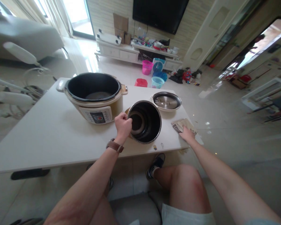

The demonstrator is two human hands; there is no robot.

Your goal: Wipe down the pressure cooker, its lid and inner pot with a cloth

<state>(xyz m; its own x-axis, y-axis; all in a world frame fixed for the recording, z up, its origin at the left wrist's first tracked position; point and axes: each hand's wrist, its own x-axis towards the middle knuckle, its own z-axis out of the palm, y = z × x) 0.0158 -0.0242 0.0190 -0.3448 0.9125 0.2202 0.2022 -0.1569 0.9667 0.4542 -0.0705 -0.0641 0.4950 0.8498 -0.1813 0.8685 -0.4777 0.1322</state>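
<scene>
My left hand (pixel 123 125) is closed around the rim of a dark inner pot (pixel 152 134), which is tilted so that its open mouth faces me. A pale ring marks the pot's bottom. At the right end of the white table (pixel 67 147), my right hand (pixel 187 135) has its fingers on a folded beige cloth (pixel 181 124) with dark print, and part of the grip is hidden. Left of the pot stands an electric pressure cooker (pixel 96 114) without its lid, dark inside. Behind the pot lies the cooker's round lid (pixel 167 101), its metal underside up.
Small scraps (pixel 155 147) lie near the table's front edge. Beyond the table, a pink basket (pixel 147 67), a light blue basket (pixel 157 82) and a red stool (pixel 140 82) stand on the floor. A cluttered TV cabinet (pixel 128 56) lines the wall.
</scene>
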